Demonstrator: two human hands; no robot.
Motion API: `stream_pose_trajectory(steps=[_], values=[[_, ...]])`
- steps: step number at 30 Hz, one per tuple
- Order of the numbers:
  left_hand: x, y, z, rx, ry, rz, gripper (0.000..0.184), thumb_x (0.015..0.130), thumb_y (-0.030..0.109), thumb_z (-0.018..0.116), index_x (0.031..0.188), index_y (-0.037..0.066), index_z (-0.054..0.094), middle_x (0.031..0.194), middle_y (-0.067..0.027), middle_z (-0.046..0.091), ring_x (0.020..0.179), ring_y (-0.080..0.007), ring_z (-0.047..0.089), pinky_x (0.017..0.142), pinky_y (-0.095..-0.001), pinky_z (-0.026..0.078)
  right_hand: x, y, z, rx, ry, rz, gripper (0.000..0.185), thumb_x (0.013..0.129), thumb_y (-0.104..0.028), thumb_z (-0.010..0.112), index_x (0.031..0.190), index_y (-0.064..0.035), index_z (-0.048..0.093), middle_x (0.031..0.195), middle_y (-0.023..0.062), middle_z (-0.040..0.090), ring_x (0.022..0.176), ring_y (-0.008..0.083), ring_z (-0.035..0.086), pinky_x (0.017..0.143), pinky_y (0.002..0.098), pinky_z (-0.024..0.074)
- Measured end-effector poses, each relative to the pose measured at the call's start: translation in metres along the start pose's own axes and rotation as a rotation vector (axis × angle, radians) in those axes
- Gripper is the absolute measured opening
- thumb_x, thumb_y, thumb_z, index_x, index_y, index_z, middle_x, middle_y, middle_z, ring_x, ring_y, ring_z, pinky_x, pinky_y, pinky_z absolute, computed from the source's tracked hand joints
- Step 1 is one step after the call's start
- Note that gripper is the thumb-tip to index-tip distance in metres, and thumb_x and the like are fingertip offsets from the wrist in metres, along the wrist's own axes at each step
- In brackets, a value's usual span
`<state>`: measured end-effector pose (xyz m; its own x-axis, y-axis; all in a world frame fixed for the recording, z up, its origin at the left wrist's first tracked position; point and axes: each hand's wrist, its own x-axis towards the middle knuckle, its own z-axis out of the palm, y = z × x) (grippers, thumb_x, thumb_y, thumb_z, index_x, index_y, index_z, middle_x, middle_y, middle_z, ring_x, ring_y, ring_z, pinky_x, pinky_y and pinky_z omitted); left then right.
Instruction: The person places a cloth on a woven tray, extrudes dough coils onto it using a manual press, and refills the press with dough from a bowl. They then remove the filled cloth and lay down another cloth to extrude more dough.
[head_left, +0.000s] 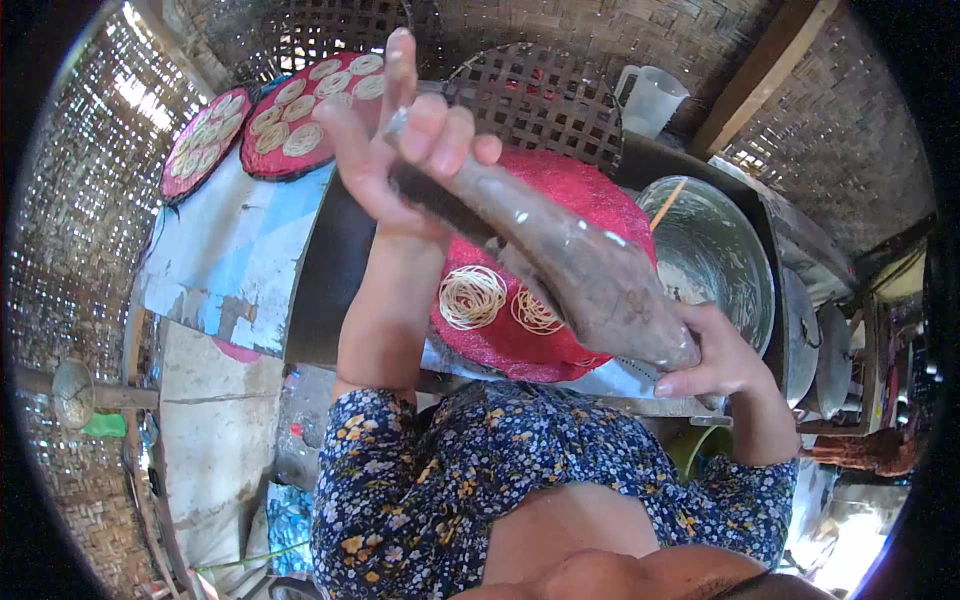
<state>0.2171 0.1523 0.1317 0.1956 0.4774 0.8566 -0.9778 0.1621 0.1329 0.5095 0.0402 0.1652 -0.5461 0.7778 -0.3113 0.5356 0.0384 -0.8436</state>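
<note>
Both of my hands hold a long, worn, grey-brown wooden press [610, 290], which slants from upper left to lower right in front of me. My left hand [405, 160] curls around its upper end, with one finger sticking up. At the lower end, my right hand [722, 362] grips with the thumb in front. A dark gap runs along the press's underside. Behind it lies a round red mat [570, 195], partly hidden. Two coils of thin pale noodles show on that mat: a whole one [472, 297] and another [537, 310] partly covered by the press.
Two more red mats with several noodle coils, one [290, 118] and a smaller one [205, 140], rest at the left. A large metal pot [745, 235] with a stick stands at the right. Behind are a woven basket tray [540, 95] and a plastic jug [652, 100].
</note>
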Motion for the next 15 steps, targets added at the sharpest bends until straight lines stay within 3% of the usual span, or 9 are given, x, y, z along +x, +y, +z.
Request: stream_pose_trajectory(steps=[4, 7, 11, 12, 15], values=[[-0.015, -0.017, 0.013, 0.048, 0.18, 0.039, 0.069, 0.083, 0.063, 0.033, 0.135, 0.017, 0.029, 0.068, 0.0006, 0.051, 0.067, -0.0176, 0.052, 0.081, -0.0447, 0.045, -0.01, 0.014, 0.001, 0.03, -0.024, -0.037, 0.073, 0.055, -0.029, 0.08, 0.114, 0.0035, 0.052, 0.096, 0.0123, 0.062, 0.09, 0.0165, 0.056, 0.083, 0.0301, 0.043], [-0.021, -0.031, 0.006, 0.103, 0.179, -0.009, 0.065, 0.086, 0.056, 0.041, 0.135, 0.015, 0.03, 0.067, 0.0046, 0.048, 0.066, -0.0113, 0.049, 0.079, -0.0351, 0.04, -0.021, 0.019, -0.001, 0.01, -0.013, 0.0, 0.073, 0.055, -0.03, 0.08, 0.114, 0.0037, 0.052, 0.096, 0.013, 0.062, 0.09, 0.0175, 0.057, 0.082, 0.0308, 0.0435], [-0.015, -0.045, -0.009, -0.019, 0.154, -0.072, 0.064, 0.085, 0.058, 0.039, 0.133, 0.015, 0.034, 0.067, 0.004, 0.049, 0.067, -0.0116, 0.05, 0.079, -0.0372, 0.041, -0.03, 0.022, -0.002, -0.031, 0.044, 0.038, 0.071, 0.055, -0.03, 0.079, 0.112, 0.0039, 0.053, 0.094, 0.0142, 0.062, 0.088, 0.0199, 0.058, 0.08, 0.0322, 0.0446], [-0.009, -0.047, -0.012, -0.113, 0.145, -0.124, 0.07, 0.084, 0.064, 0.033, 0.133, 0.014, 0.034, 0.065, 0.0007, 0.047, 0.069, -0.0166, 0.052, 0.081, -0.0395, 0.041, -0.032, 0.023, -0.003, -0.047, 0.062, 0.034, 0.071, 0.055, -0.03, 0.078, 0.112, 0.004, 0.053, 0.093, 0.0145, 0.062, 0.088, 0.0206, 0.059, 0.079, 0.0326, 0.0449], [0.005, -0.059, -0.001, 0.022, 0.706, -0.335, 0.08, 0.081, 0.07, 0.024, 0.133, 0.01, 0.033, 0.071, -0.0049, 0.052, 0.078, -0.0216, 0.055, 0.085, -0.043, 0.041, -0.034, 0.034, -0.004, -0.031, 0.075, 0.075, 0.07, 0.055, -0.03, 0.077, 0.11, 0.0047, 0.053, 0.094, 0.0156, 0.061, 0.088, 0.0221, 0.059, 0.08, 0.033, 0.0444]])
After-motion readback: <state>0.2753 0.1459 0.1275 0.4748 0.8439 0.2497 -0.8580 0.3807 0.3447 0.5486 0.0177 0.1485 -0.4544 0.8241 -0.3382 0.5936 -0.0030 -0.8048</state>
